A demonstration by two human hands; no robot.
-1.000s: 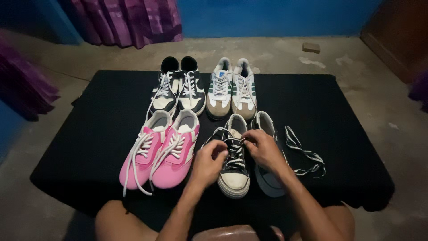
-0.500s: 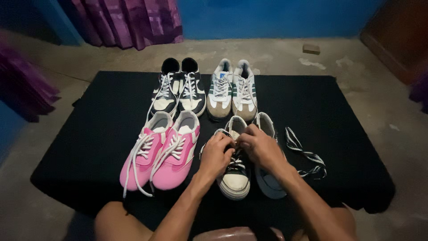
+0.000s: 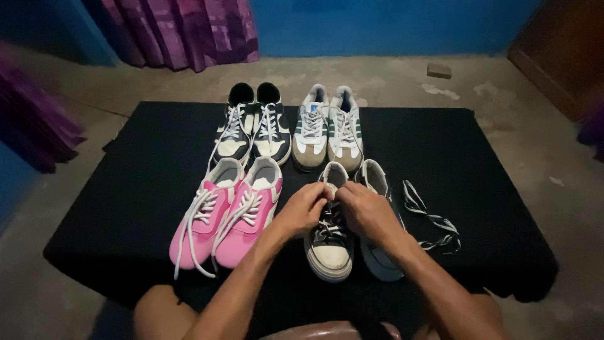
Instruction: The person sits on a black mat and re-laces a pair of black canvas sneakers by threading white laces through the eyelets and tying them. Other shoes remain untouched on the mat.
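Two hands meet over the upper lacing of a dark canvas sneaker [image 3: 329, 242]: the left hand [image 3: 303, 209] has its fingers curled together and pinched at the striped lace near the tongue, and the right hand [image 3: 363, 211] has its fingertips pressed in from the other side, also closed on the lace, though how much lace each holds cannot be told; the sneaker stands toe toward the near edge of a black mat [image 3: 138, 189], its white toe cap showing below the hands; touching its right side is its unlaced mate [image 3: 379, 252], partly under the right wrist; just right of that a loose black-and-white striped lace [image 3: 431, 220] lies curled on the mat, apart from both hands; left of the hands a pair of pink sneakers [image 3: 229, 217] with white laces sits side by side, toes toward the near edge, one lace trailing off toward the mat's near-left corner; beyond them, toward the far edge, stand a black-and-white pair [image 3: 251, 129] and beside it a white pair with green stripes [image 3: 327, 129]; the mat lies on a bare concrete floor [image 3: 390, 79], with purple curtains [image 3: 182, 28] beyond.
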